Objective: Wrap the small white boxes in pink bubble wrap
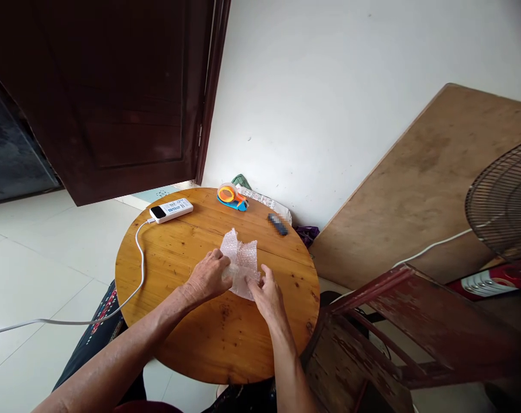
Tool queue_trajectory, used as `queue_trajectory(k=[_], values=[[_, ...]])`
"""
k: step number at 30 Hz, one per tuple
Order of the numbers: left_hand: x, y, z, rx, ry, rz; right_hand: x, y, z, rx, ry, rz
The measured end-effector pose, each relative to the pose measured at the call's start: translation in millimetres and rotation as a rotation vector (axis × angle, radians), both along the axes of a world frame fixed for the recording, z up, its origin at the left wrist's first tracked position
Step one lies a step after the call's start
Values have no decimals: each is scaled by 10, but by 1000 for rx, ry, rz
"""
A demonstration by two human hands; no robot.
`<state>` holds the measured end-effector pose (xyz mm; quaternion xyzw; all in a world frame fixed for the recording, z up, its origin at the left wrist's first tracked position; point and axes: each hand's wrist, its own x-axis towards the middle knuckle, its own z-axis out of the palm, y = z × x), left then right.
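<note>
A crumpled sheet of clear, pinkish bubble wrap (242, 258) lies folded on the round wooden table (226, 338). At its left side, my left hand (209, 274) is closed, with bent fingers gripping the wrap's edge. My right hand (267, 292) is at the lower right edge of the wrap. Its thumb touches the plastic, while the index finger is raised and stands apart from the thumb. Whether anything is wrapped inside the folds, I cannot tell.
Toward the table's back are a white device with a dark screen (171, 210) on a white cable (142, 264), an orange and blue tape dispenser (232, 198) and a blurred dark object (278, 224). A worn wooden chair (398, 327) and a fan (504, 201) stand right.
</note>
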<state>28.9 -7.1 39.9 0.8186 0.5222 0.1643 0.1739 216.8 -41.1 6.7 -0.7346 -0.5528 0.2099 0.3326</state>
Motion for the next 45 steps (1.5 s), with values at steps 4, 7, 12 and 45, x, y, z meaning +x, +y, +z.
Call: queue_trajectory(k=[4,7,12,45], values=[[28,-101,26,-27,36,-8,-85,59,-99,98,143,40],[43,-163,61,-51,57,-1,-134,59,-105,139,252,36],[25,-135,68,-68,43,-25,-195,75,-60,135,355,21],[-69,-126,-113,-242,-474,25,-569,-214,223,149,-178,444]])
